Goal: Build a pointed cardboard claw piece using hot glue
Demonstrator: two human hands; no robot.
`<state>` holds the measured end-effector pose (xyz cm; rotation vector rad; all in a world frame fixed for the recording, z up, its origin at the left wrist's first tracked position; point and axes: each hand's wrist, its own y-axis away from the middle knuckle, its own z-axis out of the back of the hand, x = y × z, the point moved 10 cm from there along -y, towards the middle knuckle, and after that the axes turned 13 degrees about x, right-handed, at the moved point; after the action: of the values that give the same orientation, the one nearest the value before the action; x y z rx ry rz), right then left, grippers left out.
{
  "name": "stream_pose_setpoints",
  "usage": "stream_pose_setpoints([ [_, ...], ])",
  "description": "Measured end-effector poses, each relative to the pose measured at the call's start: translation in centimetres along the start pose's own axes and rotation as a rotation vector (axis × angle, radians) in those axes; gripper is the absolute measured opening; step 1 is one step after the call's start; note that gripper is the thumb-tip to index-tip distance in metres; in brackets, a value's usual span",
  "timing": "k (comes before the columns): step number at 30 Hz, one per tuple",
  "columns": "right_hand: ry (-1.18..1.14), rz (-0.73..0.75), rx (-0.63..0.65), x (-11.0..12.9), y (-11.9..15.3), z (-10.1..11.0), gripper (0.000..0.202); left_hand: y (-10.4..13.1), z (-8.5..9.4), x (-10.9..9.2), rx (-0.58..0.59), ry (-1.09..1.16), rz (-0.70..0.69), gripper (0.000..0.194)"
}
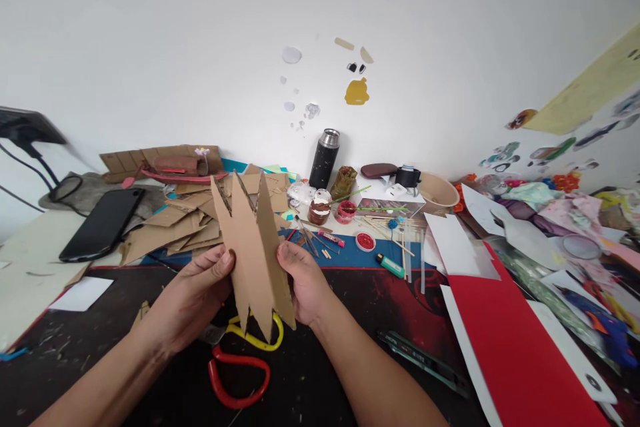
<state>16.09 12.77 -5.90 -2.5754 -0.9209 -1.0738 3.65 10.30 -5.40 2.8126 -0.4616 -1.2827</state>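
Though plain brown, spiky-ended cardboard [247, 247]

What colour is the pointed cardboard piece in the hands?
The cardboard piece is plain light brown, best seen in the head view.

The person's left hand [197, 283] and right hand [307, 283] are bare, as are the wrists [163, 340] and forearms [373, 363] up to where the view cuts them. The thumbs [223, 265] have rounded tips, their nails too small to judge. Both forearms look smooth, slimmer at the wrist, broader farther back
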Motion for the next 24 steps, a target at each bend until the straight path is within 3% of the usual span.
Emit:
stream_pose_setpoints([
  [13, -0.014, -0.01, 0.046, -0.5, 0.1, -0.5, 0.065, 0.2, -0.5, 0.0, 0.037, -0.047, 0.012, 0.039],
  [24, 0.079, 0.065, -0.027, 0.8, -0.3, 1.1, 0.065, -0.2, 1.7, -1.1, -0.123, -0.073, -0.068, 0.036],
])
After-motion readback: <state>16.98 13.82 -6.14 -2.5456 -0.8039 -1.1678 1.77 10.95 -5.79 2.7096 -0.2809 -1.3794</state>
